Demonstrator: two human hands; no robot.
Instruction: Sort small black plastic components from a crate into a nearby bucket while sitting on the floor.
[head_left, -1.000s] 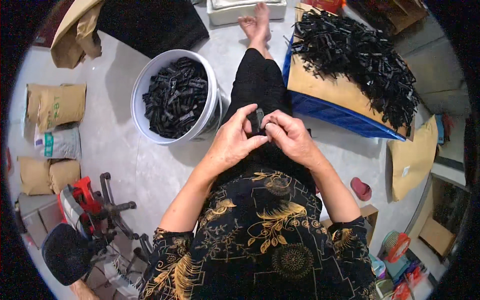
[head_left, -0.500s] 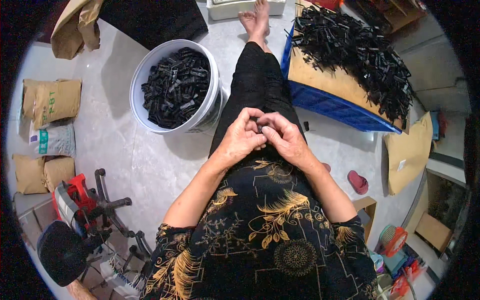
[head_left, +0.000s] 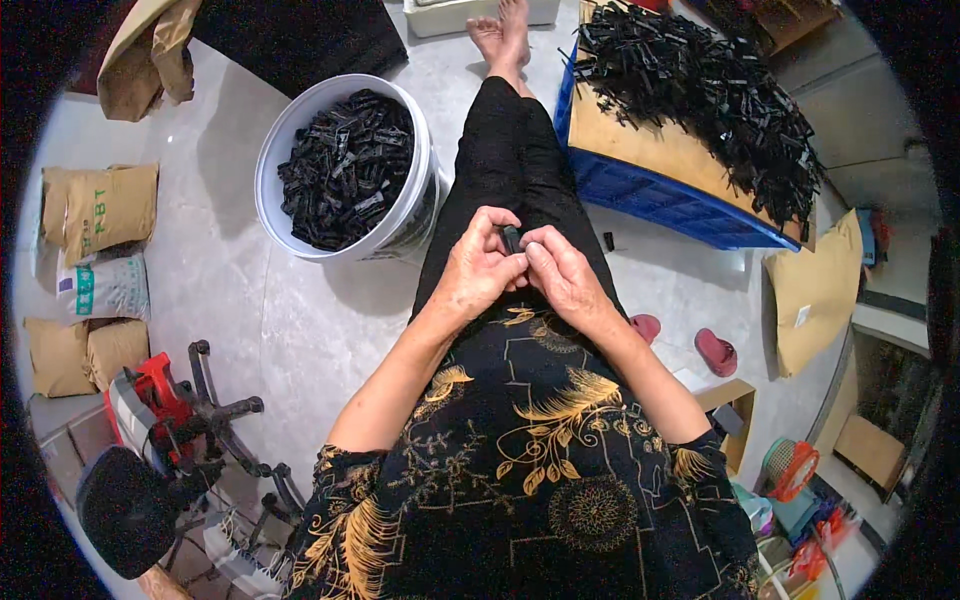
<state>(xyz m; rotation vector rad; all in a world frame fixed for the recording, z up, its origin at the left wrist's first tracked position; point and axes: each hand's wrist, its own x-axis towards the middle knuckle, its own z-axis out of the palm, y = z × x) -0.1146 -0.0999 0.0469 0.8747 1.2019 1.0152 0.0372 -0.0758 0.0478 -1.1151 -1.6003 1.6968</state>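
Above my lap, my left hand [head_left: 483, 262] pinches a small black plastic part [head_left: 511, 239] between thumb and fingers. My right hand [head_left: 562, 272] is closed close against it, its thumb and fingertips at the part's right side; whether it grips the same part or another small piece is hidden by the fingers. To the left of my legs stands a white bucket [head_left: 268, 205] filled with similar black plastic parts [head_left: 347, 168]. A large heap of black pieces [head_left: 700, 100] lies on a wooden board [head_left: 650, 150] over a blue crate [head_left: 660, 200] at the far right.
One loose black piece [head_left: 608, 241] lies on the floor right of my legs. Brown sacks [head_left: 110, 210] are stacked at the left, near a black chair [head_left: 130, 510]. Pink slippers [head_left: 716, 352], a cardboard box [head_left: 735, 410] and a tan sack [head_left: 815, 295] lie to the right.
The black part now shows more clearly between my fingers, and my right hand has shifted slightly. The whole view has moved a little, uncovering more of the second slipper.
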